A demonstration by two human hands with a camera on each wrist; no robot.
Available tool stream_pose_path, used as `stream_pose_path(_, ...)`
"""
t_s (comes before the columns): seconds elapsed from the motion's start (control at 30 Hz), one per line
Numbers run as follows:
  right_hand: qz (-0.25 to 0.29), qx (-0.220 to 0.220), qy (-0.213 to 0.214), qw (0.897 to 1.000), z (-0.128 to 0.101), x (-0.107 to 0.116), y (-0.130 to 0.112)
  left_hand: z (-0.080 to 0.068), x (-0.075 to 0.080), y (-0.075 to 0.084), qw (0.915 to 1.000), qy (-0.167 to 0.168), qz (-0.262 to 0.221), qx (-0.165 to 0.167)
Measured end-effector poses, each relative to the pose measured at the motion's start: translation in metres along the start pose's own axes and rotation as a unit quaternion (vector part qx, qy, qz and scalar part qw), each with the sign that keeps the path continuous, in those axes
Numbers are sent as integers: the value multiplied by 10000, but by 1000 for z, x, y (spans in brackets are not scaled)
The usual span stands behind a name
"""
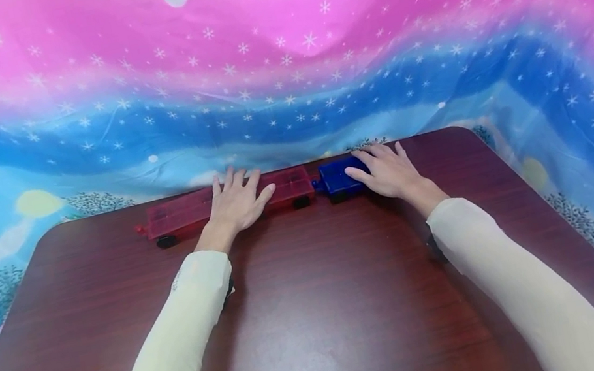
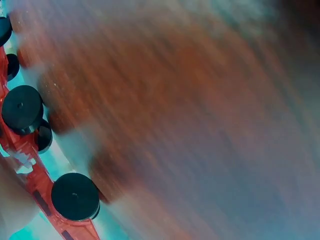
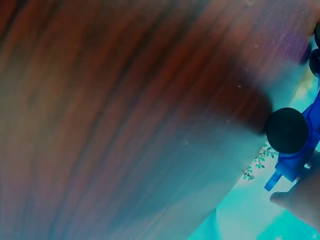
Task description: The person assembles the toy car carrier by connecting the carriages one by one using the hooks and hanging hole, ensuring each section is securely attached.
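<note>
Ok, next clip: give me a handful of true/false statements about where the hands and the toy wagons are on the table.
1. The left hand lies flat on the red wagon. True.
2. The right hand holds the blue wagon lifted off the table. False: the blue wagon stands on the table, with the hand resting on it.
3. The two wagons stand end to end near the table's far edge. True.
4. The blue wagon is longer than the red one. False: the red wagon is clearly the longer.
5. Both wagons have black wheels. True.
6. Both arms are bare. False: both wear pale sleeves.
</note>
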State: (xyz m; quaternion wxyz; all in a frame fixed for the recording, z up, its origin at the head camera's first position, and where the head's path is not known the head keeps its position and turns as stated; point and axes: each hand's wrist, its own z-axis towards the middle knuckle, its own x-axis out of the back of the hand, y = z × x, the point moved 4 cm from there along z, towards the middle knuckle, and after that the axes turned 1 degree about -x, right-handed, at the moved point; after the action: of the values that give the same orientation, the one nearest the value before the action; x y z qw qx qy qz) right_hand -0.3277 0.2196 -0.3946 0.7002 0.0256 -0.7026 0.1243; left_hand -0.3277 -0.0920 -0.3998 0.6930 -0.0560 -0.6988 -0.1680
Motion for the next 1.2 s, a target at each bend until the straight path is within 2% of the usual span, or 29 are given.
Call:
stream_pose_path(0.33,237,-55,-61,9997,-1,-5,0,0,-3,2,9999,-148,63,4)
stream_pose_path(0.83,192,13,-64,9998,0,-8,2,3,-5,5,9992,-109,264,-294)
stream_pose_path(1.2,100,-28,-93,9999,0,-8,7,3,-7,1,9996,19,150,-259)
